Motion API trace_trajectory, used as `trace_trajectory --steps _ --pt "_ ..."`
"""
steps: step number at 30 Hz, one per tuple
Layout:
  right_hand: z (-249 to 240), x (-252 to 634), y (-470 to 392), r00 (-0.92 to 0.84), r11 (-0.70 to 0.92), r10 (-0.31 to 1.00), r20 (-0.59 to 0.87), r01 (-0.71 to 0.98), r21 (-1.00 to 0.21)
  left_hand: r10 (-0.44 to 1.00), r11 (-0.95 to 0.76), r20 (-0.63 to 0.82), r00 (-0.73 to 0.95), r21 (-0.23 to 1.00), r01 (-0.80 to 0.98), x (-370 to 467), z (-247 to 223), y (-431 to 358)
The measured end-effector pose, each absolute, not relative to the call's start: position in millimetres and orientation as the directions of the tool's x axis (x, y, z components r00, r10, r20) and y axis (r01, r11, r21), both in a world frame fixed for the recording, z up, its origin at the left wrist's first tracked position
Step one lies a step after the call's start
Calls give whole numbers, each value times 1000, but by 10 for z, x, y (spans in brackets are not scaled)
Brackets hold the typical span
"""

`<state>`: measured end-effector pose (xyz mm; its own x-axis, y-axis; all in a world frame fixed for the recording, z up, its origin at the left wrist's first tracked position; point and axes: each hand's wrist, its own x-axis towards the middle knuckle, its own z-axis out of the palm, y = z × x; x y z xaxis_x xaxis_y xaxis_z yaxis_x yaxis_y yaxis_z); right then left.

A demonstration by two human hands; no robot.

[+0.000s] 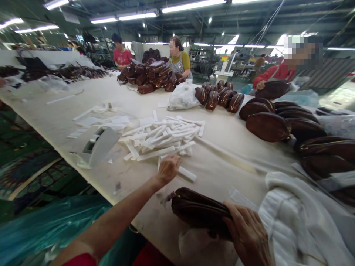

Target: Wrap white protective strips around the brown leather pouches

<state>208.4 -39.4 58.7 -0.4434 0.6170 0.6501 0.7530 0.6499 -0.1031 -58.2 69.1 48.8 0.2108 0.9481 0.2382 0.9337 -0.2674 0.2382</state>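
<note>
My left hand point(169, 169) is closed, fingers pinched down on a white strip point(188, 173) at the near edge of a loose heap of white strips point(163, 136). How far the strip runs under the fingers is hidden. A dark brown zippered pouch point(199, 208) lies near the table's front edge, with a zipper pull at its left end. My right hand point(248, 231) grips the pouch's right end, thumb on the near side.
The long pale table point(230, 162) bears a tape dispenser point(98, 144) at left, a white plastic bag point(183, 96), piled brown pouches point(152, 74) and pouch rows point(267, 126) at right. White padded material point(296, 218) lies beside my right hand. Several people stand around the table.
</note>
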Motion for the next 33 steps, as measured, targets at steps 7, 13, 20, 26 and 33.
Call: trace_trajectory --steps 7,13,20,26,33 --pt "613 2068 -437 -416 630 636 650 767 -125 966 -157 227 125 127 979 -933 164 1218" --pt "577 2095 -484 -381 588 674 633 796 -146 961 -178 243 134 168 969 -915 344 1265" --pt "539 2117 -556 -260 592 629 732 771 -234 920 -360 298 255 382 851 -822 944 684" --pt "512 2074 -575 -100 513 584 805 814 -271 714 -692 451 535 572 441 -546 1244 43" --pt "562 2068 -587 -160 511 579 800 835 -203 547 -836 450 706 254 486 -270 1106 -43"
